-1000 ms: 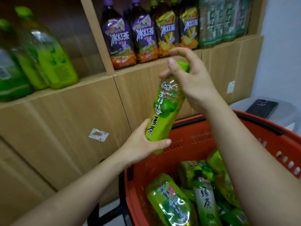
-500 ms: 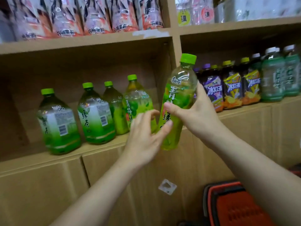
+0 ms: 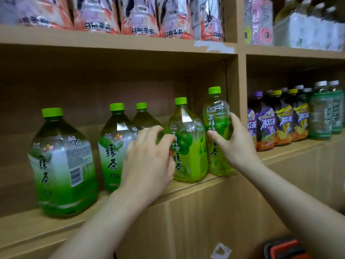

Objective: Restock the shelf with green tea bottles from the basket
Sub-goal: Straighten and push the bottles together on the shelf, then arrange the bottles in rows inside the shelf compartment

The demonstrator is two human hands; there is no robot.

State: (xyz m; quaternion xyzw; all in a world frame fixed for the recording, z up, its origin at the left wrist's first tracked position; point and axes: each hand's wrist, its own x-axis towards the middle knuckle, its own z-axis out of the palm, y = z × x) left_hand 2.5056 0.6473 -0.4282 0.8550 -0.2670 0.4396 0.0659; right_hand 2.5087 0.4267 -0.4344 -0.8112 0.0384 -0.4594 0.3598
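Green tea bottle (image 3: 214, 116): in mid-air half a second ago, now upright with its base on the shelf (image 3: 56, 228), just right of the large plum-tea bottle (image 3: 188, 146). My right hand (image 3: 237, 146) grips its middle. Left hand (image 3: 149, 159), left of the large bottle, has loosely spread fingers and holds nothing.

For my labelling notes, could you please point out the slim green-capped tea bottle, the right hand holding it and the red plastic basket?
slim green-capped tea bottle (image 3: 214, 120), head view, upper label.
right hand (image 3: 237, 145), head view, back of hand.
red plastic basket (image 3: 287, 252), head view, red corner.
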